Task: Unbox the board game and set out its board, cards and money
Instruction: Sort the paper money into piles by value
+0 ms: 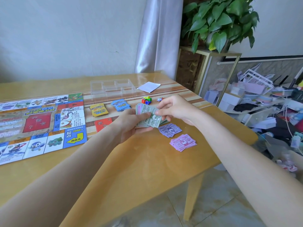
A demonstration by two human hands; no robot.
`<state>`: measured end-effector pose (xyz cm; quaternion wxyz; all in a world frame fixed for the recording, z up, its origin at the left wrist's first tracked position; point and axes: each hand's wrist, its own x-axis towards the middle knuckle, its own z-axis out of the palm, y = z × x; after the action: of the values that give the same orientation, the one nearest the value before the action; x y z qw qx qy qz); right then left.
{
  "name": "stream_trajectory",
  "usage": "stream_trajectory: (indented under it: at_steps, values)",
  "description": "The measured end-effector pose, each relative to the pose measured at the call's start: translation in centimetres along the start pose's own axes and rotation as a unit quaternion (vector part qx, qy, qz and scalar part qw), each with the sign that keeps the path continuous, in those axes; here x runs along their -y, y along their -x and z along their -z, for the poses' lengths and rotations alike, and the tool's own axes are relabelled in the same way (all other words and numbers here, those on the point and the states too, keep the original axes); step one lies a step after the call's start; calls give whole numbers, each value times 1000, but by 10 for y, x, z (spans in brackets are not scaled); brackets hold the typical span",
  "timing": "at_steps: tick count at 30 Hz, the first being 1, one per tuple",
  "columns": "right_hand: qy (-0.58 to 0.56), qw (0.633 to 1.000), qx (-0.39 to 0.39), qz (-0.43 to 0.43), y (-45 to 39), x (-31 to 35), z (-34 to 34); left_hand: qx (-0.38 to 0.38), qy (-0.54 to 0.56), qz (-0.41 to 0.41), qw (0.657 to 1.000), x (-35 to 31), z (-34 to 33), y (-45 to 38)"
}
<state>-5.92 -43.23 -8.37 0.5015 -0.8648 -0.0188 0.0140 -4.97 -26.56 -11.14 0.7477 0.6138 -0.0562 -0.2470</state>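
Left hand (131, 122) grips a wad of green notes (150, 117) from below, thumb laid across the top. Right hand (172, 108) pinches the top notes at their right edge. Wad is held just above the table (147, 161), right of the board (41, 125).

Already out: board lies flat at the left. Yellow cards (98, 109) and blue cards (120, 104) sit in two stacks beyond the hands; a red card (102, 125) lies between board and left wrist, partly hidden. Purple notes (170, 130) and pink notes (183, 142) lie in two loose piles near the right edge. Coloured pawns (146, 100) stand just beyond the wad.

Step in hand, as I judge it: sorting the money by colour. To do it well, peel one colour at a time with the right pinch while the left keeps the rest squared. Lay each new pile apart from the purple and pink, with no overlap. Free space seems tight near the right edge; better to place further in.

Surface: glossy yellow-wood top, likely slippery for thin paper. A clear tray (113, 87) and a white sheet (148, 86) lie at the far side.

Room: pale wall, grey curtain (157, 38), leafy plant (219, 22) on a gold-framed stand, clutter (262, 99) heaped on the floor to the right.
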Motion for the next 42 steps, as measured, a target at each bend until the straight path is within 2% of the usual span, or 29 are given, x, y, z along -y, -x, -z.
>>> stream_trajectory:
  at_steps: [5,9,13,17,22,28,31,34,37,42]
  values:
    - [28,999,-22,4,-2,-1,5,15,79,-6,997,-3,0,2]
    - [-4,1000,2,24,0,4,5,-12,37,-24,999,-2,3,1]
    - [29,999,1,25,-1,6,1,-19,2,-26,999,-1,3,-1]
    - [48,999,-10,17,-1,6,1,-9,17,-31,999,0,4,0]
    - [-85,991,-99,-40,-9,-1,12,-47,43,-45,997,-7,8,-6]
    - [-76,981,-128,-121,-16,-17,7,-101,49,6,994,-4,15,-10]
    - [-27,980,-154,-124,-22,-24,-5,-102,54,26,993,-1,8,-12]
    - [142,967,-179,-111,-24,-29,-9,-112,59,48,991,0,1,-17]
    - [271,942,-157,-117,-20,-31,-8,-123,85,62,987,0,-3,-23]
    - [282,948,-120,-91,-16,-28,-6,-130,99,59,985,-2,-8,-30]
